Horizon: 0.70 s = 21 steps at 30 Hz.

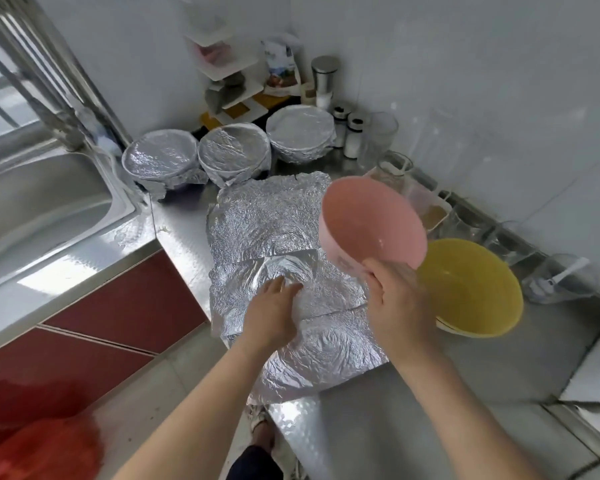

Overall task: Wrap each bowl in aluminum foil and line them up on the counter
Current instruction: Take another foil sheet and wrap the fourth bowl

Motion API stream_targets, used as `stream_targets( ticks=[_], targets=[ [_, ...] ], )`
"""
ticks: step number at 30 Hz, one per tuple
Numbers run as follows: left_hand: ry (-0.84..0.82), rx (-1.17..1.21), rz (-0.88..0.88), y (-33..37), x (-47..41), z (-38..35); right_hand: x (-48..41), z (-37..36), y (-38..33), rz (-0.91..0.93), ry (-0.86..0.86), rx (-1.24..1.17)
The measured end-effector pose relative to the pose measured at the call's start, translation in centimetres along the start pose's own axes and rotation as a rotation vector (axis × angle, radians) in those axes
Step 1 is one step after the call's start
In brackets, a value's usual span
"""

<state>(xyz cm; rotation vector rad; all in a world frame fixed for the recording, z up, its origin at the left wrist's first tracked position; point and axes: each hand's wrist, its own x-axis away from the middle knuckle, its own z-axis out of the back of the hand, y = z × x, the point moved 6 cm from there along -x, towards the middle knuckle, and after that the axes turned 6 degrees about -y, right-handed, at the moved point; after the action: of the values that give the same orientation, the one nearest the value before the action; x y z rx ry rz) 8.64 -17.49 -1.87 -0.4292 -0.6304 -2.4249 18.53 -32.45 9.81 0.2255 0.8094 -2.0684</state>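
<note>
Head view: right hand [399, 306] grips pink bowl [371, 223] aloft, left hand [274, 313] fingers flat on foil [267, 216]; next, probably seat bowl centred.

White walls [465, 64] meet in the far corner above a stainless steel worktop [361, 427]. A steel sink [42, 209] is set into the worktop's left end, under a metal-framed window [4, 91]. Daylight from the window glares off the steel. Red cabinet doors [118, 306] sit below the sink. The floor [174, 386] looks like pale tile. A white tiered shelf [222, 67] stands in the far corner.
</note>
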Motion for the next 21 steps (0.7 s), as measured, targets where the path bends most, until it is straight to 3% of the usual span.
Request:
stream_targets(
  ticks=[4,8,15,21],
  targets=[
    [-0.045,-0.224,0.015,-3.0,-0.1,-2.4,1.6,-3.4,0.9,0.017,-0.147,-0.068],
    [0.036,-0.285,-0.01,-3.4,-0.5,-2.2,3.1,-5.6,2.1,-0.016,-0.198,-0.069],
    [0.172,-0.166,0.008,-3.0,-1.1,1.7,4.4,-4.8,2.7,-0.029,-0.054,-0.135],
    [0.441,-0.048,0.093,-4.1,-0.1,10.1,2.5,-3.0,1.5,-0.01,0.135,-0.167]
  ],
)
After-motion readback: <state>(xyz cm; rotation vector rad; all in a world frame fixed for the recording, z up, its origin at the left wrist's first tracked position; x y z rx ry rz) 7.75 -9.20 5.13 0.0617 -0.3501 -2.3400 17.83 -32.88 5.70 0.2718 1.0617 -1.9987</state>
